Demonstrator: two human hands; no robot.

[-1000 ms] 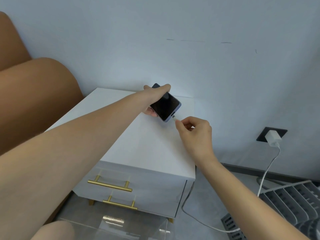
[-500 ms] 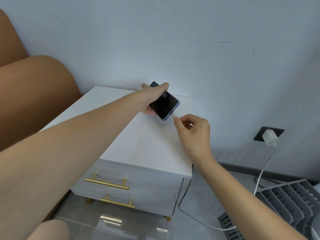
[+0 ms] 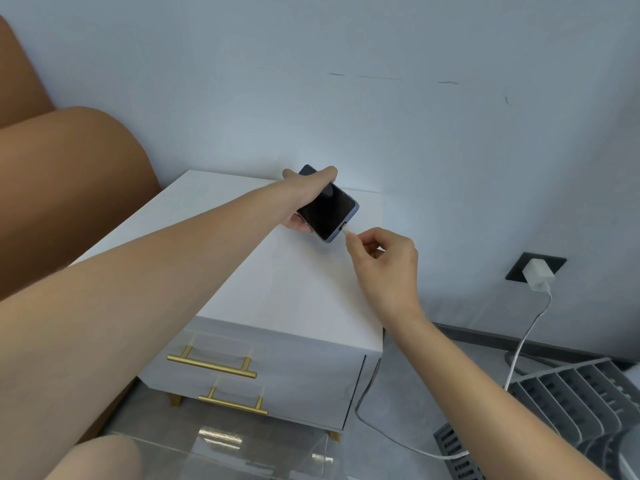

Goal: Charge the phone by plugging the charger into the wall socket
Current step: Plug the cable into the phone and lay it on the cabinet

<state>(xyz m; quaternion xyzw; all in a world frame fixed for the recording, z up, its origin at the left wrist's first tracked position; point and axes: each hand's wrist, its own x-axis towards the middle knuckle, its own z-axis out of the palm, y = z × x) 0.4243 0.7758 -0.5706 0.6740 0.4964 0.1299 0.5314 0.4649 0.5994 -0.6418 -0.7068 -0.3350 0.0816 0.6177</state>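
Phone (image 3: 327,211) – dark screen, tilted, in left grip (image 3: 304,199); right grip (image 3: 384,261) pinches plug (image 3: 346,231) (charger (image 3: 536,273) socketed).

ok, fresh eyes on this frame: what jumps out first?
The two bare hands meeting over the white nightstand: the left hand holds a dark phone tilted above its top, while the right hand pinches the cable plug at the phone's lower edge. Next, low on the wall at right, the white charger sits in the black wall socket, its cable trailing to the floor.
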